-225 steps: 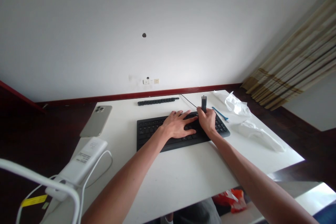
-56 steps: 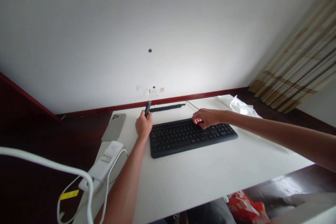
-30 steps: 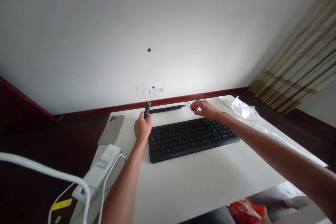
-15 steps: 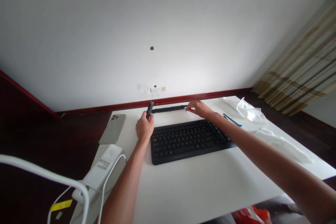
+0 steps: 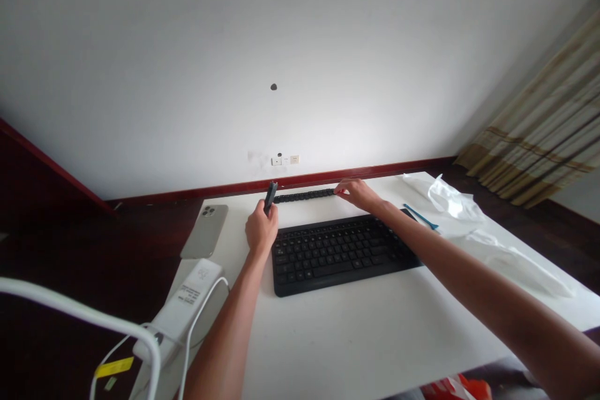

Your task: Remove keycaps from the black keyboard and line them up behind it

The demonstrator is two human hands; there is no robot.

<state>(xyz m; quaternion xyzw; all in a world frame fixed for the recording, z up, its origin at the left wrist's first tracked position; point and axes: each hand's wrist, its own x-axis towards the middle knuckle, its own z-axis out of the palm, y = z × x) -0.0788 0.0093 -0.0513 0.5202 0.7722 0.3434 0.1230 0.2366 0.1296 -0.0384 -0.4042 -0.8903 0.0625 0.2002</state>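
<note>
My left hand point(image 5: 261, 226) is closed around a narrow dark grey object point(image 5: 270, 197), held upright; its exact kind is unclear. At the back of the table, a row of small black pieces point(image 5: 304, 196), perhaps keycaps, runs to the right of that object. My right hand point(image 5: 357, 194) is at the row's right end, fingertips pinched together and low over the tabletop. Whatever lies between those fingertips is too small to make out. Between my forearms lies a black keyboard point(image 5: 342, 253), its right end partly covered by my right arm.
A phone point(image 5: 206, 231) and a white power strip point(image 5: 182, 300) with cables lie along the left side of the white table point(image 5: 319, 337). To the right are a blue tool point(image 5: 420, 216) and crumpled clear plastic point(image 5: 452, 200). The wall point(image 5: 375, 75) rises behind.
The whole view has shifted slightly, so things appear a little further right. My right hand is still at the row's right end, and my left hand keeps hold of the dark object.
</note>
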